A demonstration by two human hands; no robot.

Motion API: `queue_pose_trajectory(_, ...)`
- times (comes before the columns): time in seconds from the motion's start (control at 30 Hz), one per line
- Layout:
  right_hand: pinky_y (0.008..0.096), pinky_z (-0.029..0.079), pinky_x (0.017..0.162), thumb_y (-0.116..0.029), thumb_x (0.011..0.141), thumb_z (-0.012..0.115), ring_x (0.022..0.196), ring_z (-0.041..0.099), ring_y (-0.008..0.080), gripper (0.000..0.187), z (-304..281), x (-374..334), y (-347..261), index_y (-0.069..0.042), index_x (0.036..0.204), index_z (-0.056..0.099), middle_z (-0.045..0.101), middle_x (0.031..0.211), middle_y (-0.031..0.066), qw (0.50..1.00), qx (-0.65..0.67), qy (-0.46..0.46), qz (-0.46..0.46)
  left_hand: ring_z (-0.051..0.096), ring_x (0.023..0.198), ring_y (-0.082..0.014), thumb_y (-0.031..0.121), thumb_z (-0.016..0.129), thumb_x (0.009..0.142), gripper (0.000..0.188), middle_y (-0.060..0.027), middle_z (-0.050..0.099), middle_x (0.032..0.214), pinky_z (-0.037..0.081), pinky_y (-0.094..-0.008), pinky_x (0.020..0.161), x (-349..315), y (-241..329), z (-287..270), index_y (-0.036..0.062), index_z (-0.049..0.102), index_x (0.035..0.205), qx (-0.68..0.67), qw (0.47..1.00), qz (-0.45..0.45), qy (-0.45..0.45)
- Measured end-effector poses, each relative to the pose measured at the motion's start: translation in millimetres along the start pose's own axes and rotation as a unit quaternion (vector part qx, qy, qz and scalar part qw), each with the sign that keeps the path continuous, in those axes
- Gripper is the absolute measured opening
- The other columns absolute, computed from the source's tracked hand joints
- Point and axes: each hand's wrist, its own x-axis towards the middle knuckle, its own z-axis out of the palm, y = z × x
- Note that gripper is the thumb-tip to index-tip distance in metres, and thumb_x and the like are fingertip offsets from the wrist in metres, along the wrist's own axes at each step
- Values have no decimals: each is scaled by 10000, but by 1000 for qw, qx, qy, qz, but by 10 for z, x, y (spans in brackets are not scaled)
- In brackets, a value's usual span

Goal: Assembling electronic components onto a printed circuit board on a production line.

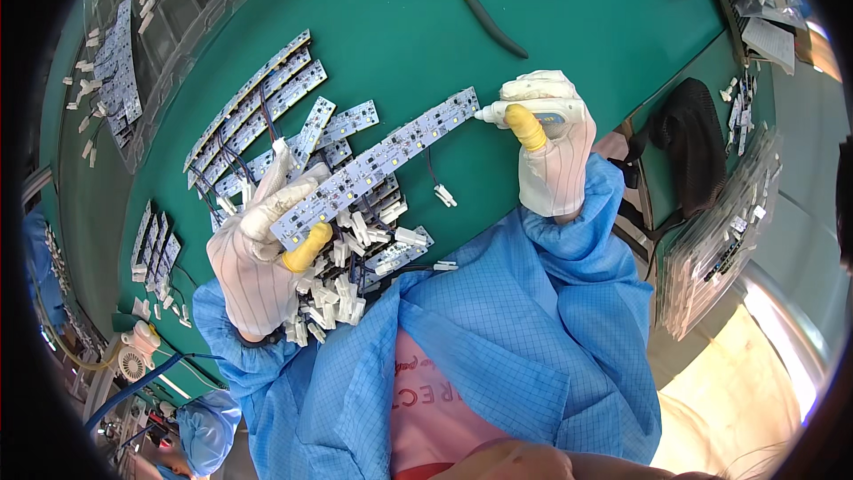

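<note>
My left hand (253, 258), in a white striped glove with a yellow finger cot on the thumb, grips the near end of a long white LED circuit board (382, 162). The board slants up to the right. My right hand (555, 156), gloved likewise, is closed around a white correction-pen-like bottle (491, 113). Its nozzle meets or nearly meets the board's far right end. A short cable with a white connector (444, 196) hangs from the board. Beneath and beside my left hand lies a heap of similar boards with white connectors (333, 300).
Diagonal cutters (484, 13) with dark handles lie on the green mat (391, 27). More LED boards (258, 102) spread out at left. A clear tray (169, 62) holds boards at far left. Stacked clear trays (711, 258) and a black mesh item (693, 142) are at right.
</note>
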Motion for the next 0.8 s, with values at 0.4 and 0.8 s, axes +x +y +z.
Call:
queue_pose_trajectory(0.4, 284, 527, 647, -252, 824, 694, 769, 622, 177, 246, 20, 7, -41, -6, 830, 683, 612, 932, 101, 1000, -27, 4, -9, 605, 1090, -261, -17, 741, 713, 437, -178, 611, 1188, 494, -331, 911, 9, -8, 8, 63, 603, 1119, -8, 1000, 22, 7)
queue_pose_trajectory(0.8, 288, 530, 646, -255, 842, 679, 741, 632, 186, 275, -12, 17, 12, 18, 861, 675, 606, 934, 106, 999, -39, -5, -16, 600, 1102, -275, -17, 737, 714, 411, -172, 626, 1163, 492, -339, 913, -10, 9, 28, 55, 600, 1094, -11, 1000, 6, 19)
